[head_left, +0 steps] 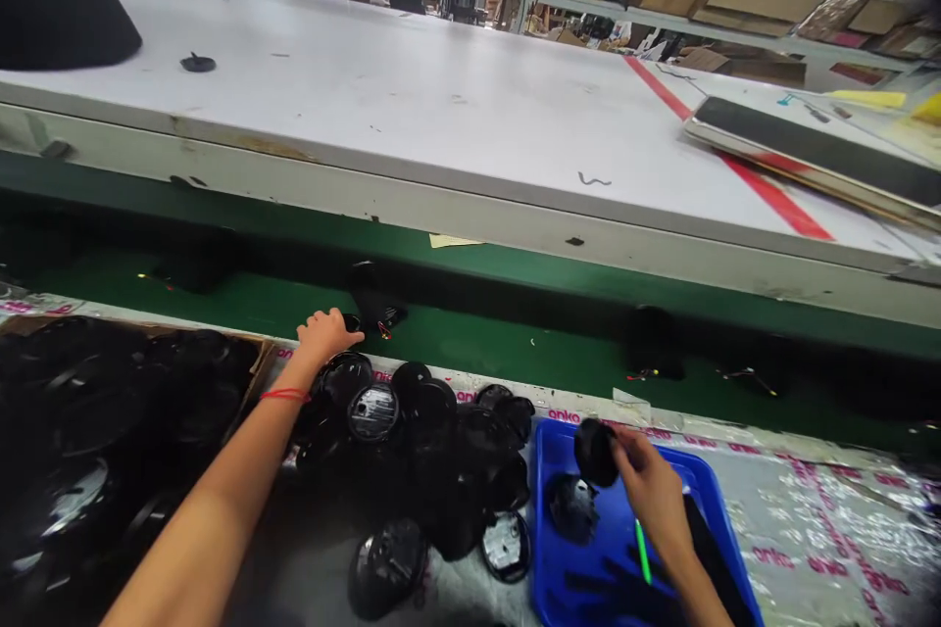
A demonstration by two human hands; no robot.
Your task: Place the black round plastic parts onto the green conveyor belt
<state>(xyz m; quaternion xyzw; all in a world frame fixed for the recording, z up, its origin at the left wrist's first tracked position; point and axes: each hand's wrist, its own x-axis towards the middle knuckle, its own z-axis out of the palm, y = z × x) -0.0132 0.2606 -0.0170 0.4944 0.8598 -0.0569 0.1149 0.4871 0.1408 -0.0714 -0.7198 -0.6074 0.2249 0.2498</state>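
Honestly, we'd watch the loose heap of black housings [470, 436] at six o'clock: piled unevenly, they could slide if our left forearm [235, 482] brushes them. Toward five, over the blue tray [610, 537], our right hand [654, 490] pinches a black cup [594, 453] by its edge, thumb against fingers; so slight a hold could let it slip and scuff the tray part [571, 509] beneath. Farther, toward eight, our left hand [325, 333] is half curled beside the green belt [470, 343]; we cannot tell whether it grips anything. Coloured wires [384, 329] nearby could snag it. For looks, the tray part is glossy with an uneven edge; the pinched cup looks round, dark and dull.
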